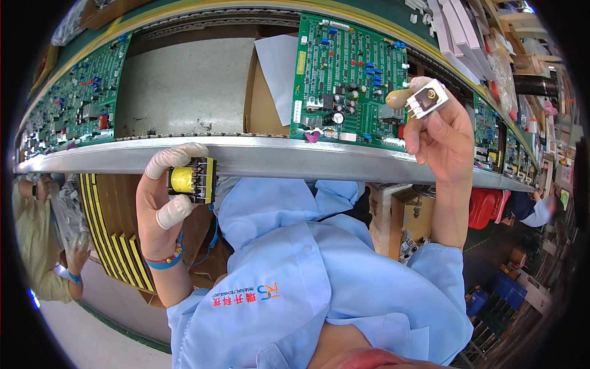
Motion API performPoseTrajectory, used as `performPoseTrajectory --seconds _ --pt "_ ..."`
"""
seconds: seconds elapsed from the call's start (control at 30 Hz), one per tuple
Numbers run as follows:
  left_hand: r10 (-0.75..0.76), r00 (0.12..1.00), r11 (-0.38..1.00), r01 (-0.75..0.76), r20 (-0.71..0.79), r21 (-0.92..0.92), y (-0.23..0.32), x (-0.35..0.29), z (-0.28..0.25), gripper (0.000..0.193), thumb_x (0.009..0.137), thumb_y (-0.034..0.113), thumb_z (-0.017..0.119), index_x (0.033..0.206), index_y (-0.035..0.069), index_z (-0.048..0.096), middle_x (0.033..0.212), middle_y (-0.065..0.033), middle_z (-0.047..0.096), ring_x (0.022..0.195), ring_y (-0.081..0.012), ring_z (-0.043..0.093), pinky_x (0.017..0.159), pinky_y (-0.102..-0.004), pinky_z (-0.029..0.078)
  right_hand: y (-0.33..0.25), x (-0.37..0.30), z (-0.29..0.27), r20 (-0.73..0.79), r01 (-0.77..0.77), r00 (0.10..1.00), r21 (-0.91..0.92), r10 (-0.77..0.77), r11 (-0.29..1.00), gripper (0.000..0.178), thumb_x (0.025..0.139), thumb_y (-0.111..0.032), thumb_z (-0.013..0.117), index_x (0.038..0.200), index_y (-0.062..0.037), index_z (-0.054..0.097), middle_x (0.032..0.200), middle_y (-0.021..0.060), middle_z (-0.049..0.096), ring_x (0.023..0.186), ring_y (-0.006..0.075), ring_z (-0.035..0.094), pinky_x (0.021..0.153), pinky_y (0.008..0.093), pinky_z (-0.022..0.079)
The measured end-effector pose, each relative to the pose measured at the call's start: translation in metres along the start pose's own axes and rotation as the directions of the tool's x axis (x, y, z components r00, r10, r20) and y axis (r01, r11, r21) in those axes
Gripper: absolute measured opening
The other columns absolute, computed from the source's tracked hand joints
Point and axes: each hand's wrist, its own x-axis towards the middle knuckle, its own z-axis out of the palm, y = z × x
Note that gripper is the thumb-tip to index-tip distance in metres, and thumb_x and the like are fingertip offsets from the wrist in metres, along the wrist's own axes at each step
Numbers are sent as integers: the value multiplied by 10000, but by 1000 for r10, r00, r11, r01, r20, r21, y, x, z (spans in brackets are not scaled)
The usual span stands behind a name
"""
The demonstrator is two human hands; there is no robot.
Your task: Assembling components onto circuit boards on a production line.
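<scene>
My left hand (pixel 157 203) is closed on a transformer (pixel 192 180) with yellow tape and a black pinned base, just below the front metal rail. White finger cots cover the gripping fingertips. Over the right edge of the nearest circuit board (pixel 353 80), my right hand (pixel 445 132) pinches a small white block-shaped part (pixel 428 98). That part has a dark square face with a round, gold-coloured centre, and prongs stick out at one side. A tan finger cot shows beside it. The green board carries many small components and rests on the rails.
A conveyor rail (pixel 246 154) runs across in front of me. Another populated board (pixel 80 92) lies left, with more boards at right. White paper (pixel 279 67) lies by the nearest board. Yellow-edged dividers (pixel 114 234) stand below the rail at left, near another person's hand (pixel 78 255).
</scene>
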Motion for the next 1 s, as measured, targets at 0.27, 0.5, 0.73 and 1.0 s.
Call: performPoseTrajectory --seconds 0.27,0.5,0.73,1.0 --pt "-41 999 999 41 -4 -2 0 3 3 603 699 276 805 1176 22 537 1227 -181 540 1117 -252 550 893 -347 504 5 -8 -16 35 124 992 -29 -123 992 447 848 -143 668 1218 56 515 1000 123 608 609 70 520 483 200 383" --pt "2 1000 998 -1 -26 65 -4 5 6 598 704 271 798 1181 18 540 1236 -185 545 1158 -271 534 984 -388 441 15 -9 15 -73 123 959 -762 -273 635 460 745 -53 747 1164 -23 558 925 4 638 590 30 474 497 183 353" --pt "62 998 991 -60 -10 118 -6 8 2 572 705 268 790 1157 5 559 1216 -185 563 1179 -284 521 1042 -412 379 24 3 32 91 168 940 -962 -330 215 336 667 -28 752 987 -53 653 915 62 660 581 173 573 508 273 450" --pt "82 996 985 -79 -16 155 -5 9 0 588 700 282 800 1162 3 566 1209 -191 572 1182 -291 522 1047 -417 364 29 6 31 140 186 935 -975 -325 117 326 661 -24 770 969 -51 666 915 93 674 758 252 666 603 300 515"
